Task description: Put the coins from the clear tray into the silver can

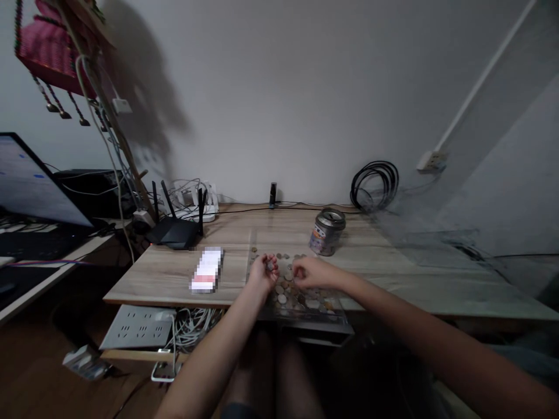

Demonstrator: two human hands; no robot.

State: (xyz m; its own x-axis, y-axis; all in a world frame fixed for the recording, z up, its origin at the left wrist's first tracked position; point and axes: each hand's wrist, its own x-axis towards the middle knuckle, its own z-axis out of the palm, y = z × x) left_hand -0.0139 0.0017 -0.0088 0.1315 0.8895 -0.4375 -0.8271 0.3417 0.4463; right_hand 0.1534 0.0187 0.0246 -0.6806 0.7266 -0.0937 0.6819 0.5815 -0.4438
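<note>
Many loose coins in silver and gold tones lie spread in a clear plastic tray at the table's front edge. My left hand is palm up over the tray's left side, its fingers curled around what look like coins, with a pale glint between them. Just to its right, my right hand reaches down over the coins with fingers pinched together. Whatever is between those fingertips is hidden. Behind the right hand stands a round metal tin with a slot in its lid.
A phone with a blurred screen lies left of the tray. Beyond it are a black router and tangled cables. A coil of black cable leans on the wall. A power strip sits under the tabletop, and a laptop stands far left.
</note>
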